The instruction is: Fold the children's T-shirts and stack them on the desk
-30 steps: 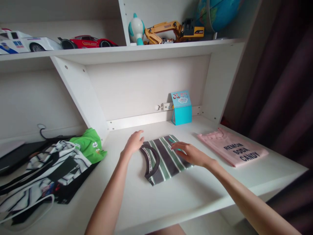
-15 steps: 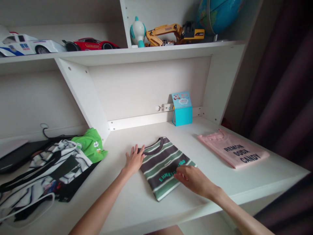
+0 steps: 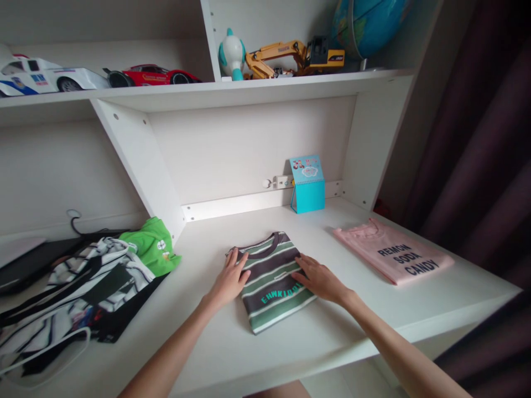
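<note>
A folded striped T-shirt (image 3: 269, 271) in green, dark grey and white lies flat on the white desk, collar toward the back, with turquoise letters near its front edge. My left hand (image 3: 229, 276) rests on its left side near the collar, fingers stretched out. On the right side, my right hand (image 3: 317, 276) lies with its fingers extended over the cloth, covering the end of the lettering. Neither hand grips the fabric. A folded pink T-shirt (image 3: 392, 251) with black words sits further right, apart from both hands.
At the left lie a striped black-and-white garment (image 3: 112, 271), a green garment (image 3: 153, 243) and a white hanger (image 3: 62, 354). A turquoise desk calendar (image 3: 309, 193) stands at the back by a power socket (image 3: 284, 182). Toys and a globe (image 3: 369, 25) fill the shelf above the desk (image 3: 199, 354).
My right hand has opened from a curled pose and moved slightly back onto the shirt's right side. The striped T-shirt has turned slightly and its front corner has shifted left. My left hand sits flatter.
</note>
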A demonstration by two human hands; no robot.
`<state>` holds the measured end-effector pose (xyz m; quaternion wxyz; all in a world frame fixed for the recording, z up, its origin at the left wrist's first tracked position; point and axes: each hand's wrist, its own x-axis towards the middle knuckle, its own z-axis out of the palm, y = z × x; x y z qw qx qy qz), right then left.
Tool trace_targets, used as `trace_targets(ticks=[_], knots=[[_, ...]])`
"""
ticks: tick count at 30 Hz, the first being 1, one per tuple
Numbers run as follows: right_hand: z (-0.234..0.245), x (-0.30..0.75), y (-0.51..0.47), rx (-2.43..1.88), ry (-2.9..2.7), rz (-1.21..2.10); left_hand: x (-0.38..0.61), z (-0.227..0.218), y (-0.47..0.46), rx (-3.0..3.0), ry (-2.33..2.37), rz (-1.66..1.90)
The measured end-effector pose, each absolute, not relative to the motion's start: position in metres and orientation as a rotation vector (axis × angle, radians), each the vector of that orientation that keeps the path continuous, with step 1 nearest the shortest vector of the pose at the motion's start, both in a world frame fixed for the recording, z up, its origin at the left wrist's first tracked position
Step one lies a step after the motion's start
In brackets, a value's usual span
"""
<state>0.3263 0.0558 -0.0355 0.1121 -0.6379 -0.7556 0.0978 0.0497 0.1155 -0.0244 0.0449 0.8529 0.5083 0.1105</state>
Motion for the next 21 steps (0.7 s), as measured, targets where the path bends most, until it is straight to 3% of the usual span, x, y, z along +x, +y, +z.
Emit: trace_targets(ticks=[4,16,21], knots=[[-0.041,0.352,0.06,-1.919,-2.069,0.088,0.043,-0.017,0.068,2.519,1.668,0.387],[-0.026,0.338,0.062,-2.013,-1.888,0.191,0.081,-0.028,0.057,1.753,1.208,0.767],[0.0,0.386,0.045,-2.151,-1.751,-0.088,0.151,-0.021,0.055,1.87,1.068,0.974]])
